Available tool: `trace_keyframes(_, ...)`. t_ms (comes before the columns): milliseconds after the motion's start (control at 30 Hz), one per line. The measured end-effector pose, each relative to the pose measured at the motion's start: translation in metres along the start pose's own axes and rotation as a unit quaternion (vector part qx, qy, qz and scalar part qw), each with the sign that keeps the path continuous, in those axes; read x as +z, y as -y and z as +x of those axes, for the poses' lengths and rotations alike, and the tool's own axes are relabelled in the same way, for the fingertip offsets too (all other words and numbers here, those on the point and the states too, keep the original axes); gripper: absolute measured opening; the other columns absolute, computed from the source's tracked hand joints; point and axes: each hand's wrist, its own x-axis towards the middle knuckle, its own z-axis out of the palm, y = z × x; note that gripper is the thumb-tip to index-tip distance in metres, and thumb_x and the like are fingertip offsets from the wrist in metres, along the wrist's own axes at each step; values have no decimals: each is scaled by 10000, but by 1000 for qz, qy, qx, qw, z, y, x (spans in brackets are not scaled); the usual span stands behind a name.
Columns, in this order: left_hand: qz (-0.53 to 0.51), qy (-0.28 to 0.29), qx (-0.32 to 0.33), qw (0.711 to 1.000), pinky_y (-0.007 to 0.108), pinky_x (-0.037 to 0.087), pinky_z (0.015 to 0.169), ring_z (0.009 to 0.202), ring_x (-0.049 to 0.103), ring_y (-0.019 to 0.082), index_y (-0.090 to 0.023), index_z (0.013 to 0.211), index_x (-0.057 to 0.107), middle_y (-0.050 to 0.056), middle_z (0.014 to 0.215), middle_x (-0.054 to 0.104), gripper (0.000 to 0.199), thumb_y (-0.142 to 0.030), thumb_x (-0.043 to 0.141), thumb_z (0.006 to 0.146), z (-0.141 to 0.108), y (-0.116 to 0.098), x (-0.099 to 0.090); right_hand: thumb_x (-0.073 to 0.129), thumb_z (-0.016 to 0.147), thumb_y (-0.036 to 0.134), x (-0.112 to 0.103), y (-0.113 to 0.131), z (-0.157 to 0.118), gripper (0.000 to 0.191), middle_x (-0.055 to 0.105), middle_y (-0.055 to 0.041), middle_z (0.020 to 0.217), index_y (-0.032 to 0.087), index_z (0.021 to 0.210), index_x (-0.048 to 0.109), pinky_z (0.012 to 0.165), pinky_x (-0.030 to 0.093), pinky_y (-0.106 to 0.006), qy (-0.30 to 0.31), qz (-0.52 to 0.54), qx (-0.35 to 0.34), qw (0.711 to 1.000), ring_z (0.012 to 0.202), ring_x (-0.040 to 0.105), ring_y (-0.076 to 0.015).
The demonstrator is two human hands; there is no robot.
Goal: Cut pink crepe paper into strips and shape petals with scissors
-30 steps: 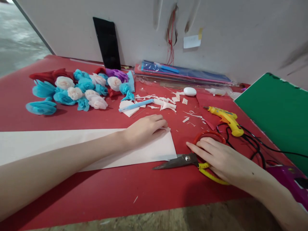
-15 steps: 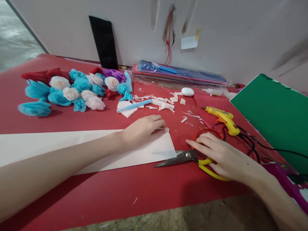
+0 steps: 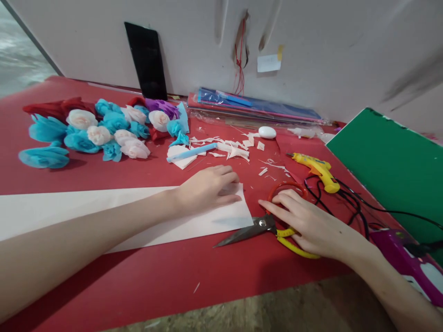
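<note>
A long strip of white paper (image 3: 138,240) lies across the table, its right end under my left hand (image 3: 207,186). That hand rests on the paper with the thumb stretched out and apart from the bent fingers. My right hand (image 3: 308,219) is wrapped round the scissors (image 3: 263,223), which have one red and one yellow handle loop. The blades are parted: one shows as a dark shape through the paper near its right edge, while the other lies outside, below the paper's lower edge.
Blue, pink and red paper flowers (image 3: 114,122) sit at the back left. Paper scraps (image 3: 235,150) and a light blue stick (image 3: 192,152) lie beyond my hands. A yellow glue gun (image 3: 318,170) with black cables, a purple power strip (image 3: 404,263) and a green board (image 3: 387,161) are right.
My left thumb has come away from the fingers, and its tip now lies on the paper. The scissors have shifted slightly left with my right hand, though the view also moved a little.
</note>
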Motion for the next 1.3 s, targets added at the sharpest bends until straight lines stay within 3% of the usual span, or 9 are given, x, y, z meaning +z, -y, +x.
trace_keyframes(300,1,-4,0,1000,266,423,642,757,565,184,-141,862,575,47,838,584,182,-323,574,852,1,1,1,387,589,-31,1,1,3,671,532,-148,983,43,1247,488,762,500,-398,19,18,6,1000,929,491,-274)
trace_keyframes(800,9,-8,-1,1000,269,415,628,737,559,180,-146,850,582,40,818,578,155,-300,566,852,1,0,2,383,542,-16,5,0,5,542,619,-145,877,40,1030,613,692,493,-369,-44,-9,-29,999,832,514,-261)
trace_keyframes(1133,9,-8,3,1000,268,427,636,751,564,183,-147,866,568,50,836,586,161,-308,564,852,0,2,2,342,708,-13,7,0,5,370,640,-115,763,71,926,629,641,485,-333,-94,-23,-47,994,745,547,-222)
trace_keyframes(1300,10,-5,5,1000,267,426,638,744,565,181,-140,857,572,54,831,581,165,-304,555,860,0,2,2,360,619,-16,3,1,1,470,651,-140,842,47,1000,628,695,489,-351,-46,-52,-48,996,812,563,-242)
